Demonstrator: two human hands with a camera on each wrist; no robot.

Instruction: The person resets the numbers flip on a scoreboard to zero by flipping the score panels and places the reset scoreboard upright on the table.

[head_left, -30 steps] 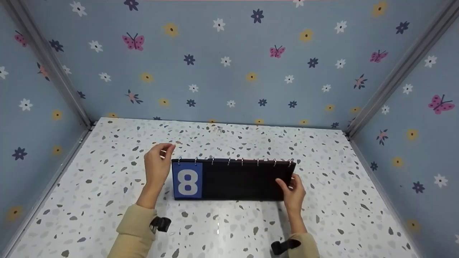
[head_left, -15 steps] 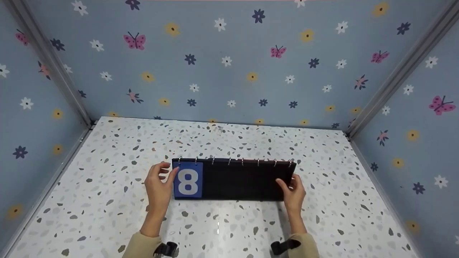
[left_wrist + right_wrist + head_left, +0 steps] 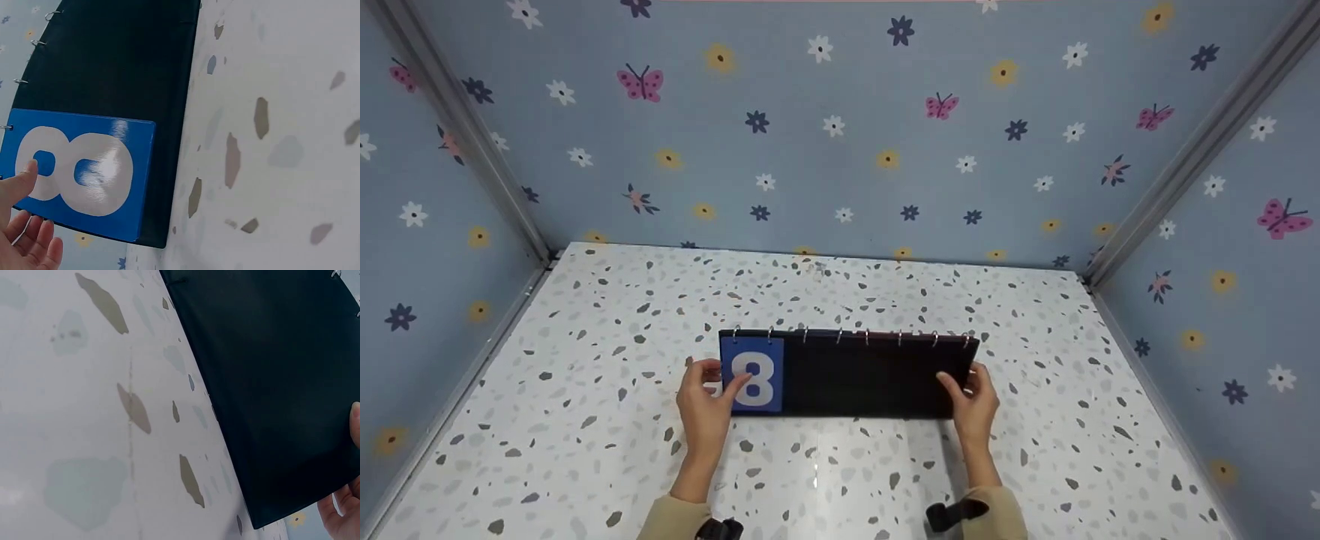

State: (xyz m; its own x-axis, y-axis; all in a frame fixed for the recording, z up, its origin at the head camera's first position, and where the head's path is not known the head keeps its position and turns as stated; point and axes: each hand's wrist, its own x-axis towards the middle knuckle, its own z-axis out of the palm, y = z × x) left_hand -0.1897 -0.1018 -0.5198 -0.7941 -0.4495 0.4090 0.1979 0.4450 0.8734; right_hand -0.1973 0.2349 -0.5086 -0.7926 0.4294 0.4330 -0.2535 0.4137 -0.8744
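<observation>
Black and wide, the board (image 3: pixel 855 379) sits in the lower middle of the frame, a blue card (image 3: pixel 766 375) with a white 8 hanging at its left end from metal rings (image 3: pixel 840 337) along the top edge. The left hand (image 3: pixel 705 409) pinches that end, its thumb across the 8 and its fingers at the board's edge; the right hand (image 3: pixel 976 406) grips the opposite end, thumb in front, fingers behind. Since the left thumb bears on the card instead of the backing, a sideways push could probably drag the card askew or strain its rings. Uneven pressure from the two hands might also twist the board. Whether its lower edge rests on the speckled table (image 3: pixel 840 292) cannot be told; if it does, loosening either hold could let it slide or topple. Beyond, a flowered wall (image 3: pixel 840 90) fills the upper frame.
</observation>
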